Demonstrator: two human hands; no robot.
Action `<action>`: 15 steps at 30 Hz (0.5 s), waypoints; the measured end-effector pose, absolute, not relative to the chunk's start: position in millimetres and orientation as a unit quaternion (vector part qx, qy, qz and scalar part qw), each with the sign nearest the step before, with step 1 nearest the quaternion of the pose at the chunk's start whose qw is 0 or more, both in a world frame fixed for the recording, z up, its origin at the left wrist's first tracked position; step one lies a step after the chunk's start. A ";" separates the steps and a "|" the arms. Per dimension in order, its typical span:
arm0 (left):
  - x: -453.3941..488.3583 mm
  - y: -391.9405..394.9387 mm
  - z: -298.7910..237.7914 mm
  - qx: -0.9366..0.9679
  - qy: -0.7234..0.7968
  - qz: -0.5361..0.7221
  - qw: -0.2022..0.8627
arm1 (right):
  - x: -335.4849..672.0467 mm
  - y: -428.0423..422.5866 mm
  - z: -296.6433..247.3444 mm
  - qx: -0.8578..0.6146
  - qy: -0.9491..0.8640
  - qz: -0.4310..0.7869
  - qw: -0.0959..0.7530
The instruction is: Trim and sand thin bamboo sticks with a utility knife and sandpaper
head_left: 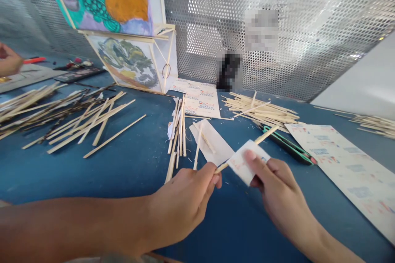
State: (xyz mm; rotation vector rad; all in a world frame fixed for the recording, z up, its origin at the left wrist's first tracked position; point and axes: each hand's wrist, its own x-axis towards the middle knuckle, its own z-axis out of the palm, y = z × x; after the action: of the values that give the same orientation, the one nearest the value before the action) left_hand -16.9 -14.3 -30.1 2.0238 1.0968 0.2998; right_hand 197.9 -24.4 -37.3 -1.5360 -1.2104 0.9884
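Observation:
My left hand (193, 195) is closed round the lower end of a thin wooden stick (267, 134), which slants up to the right. My right hand (279, 191) pinches a small folded piece of sandpaper (243, 163), white printed backing outward, with the thumb on top. The sandpaper wraps over the middle of the stick, and its gritty side is hidden. Behind my hands lies a pale rectangular sheet (212, 141) with stick bits on it. A bundle of narrow sticks (177, 127) rests just left of that sheet.
Many loose sticks (92, 123) cover the left side of the blue table (129, 176). A stick pile (261, 107), a green-black cutter knife (286, 144) and a printed sandpaper sheet (354, 172) lie to the right. A painted stick-framed box (129, 61) stands behind. Another person's hand (10, 61) is at far left.

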 end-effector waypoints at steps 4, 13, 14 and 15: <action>-14.3 -13.7 -28.9 0.793 0.457 0.091 0.392 | 192.4 -26.3 -44.8 -0.626 -0.458 0.416 0.475; -13.9 -17.2 -24.8 0.783 0.467 0.103 0.397 | 201.2 -8.9 -42.0 -0.588 -0.437 0.448 0.512; -14.7 -17.8 -25.1 0.784 0.467 0.100 0.396 | 205.7 -7.2 -43.2 -0.578 -0.431 0.462 0.517; -15.7 -18.4 -25.9 0.787 0.465 0.100 0.394 | 209.0 -7.1 -44.0 -0.569 -0.432 0.476 0.512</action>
State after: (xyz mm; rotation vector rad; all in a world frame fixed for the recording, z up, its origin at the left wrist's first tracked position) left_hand -15.7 -18.4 -25.9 1.9958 1.1793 0.2526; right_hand 209.0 -7.1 -44.0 -1.3696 -1.0392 1.1451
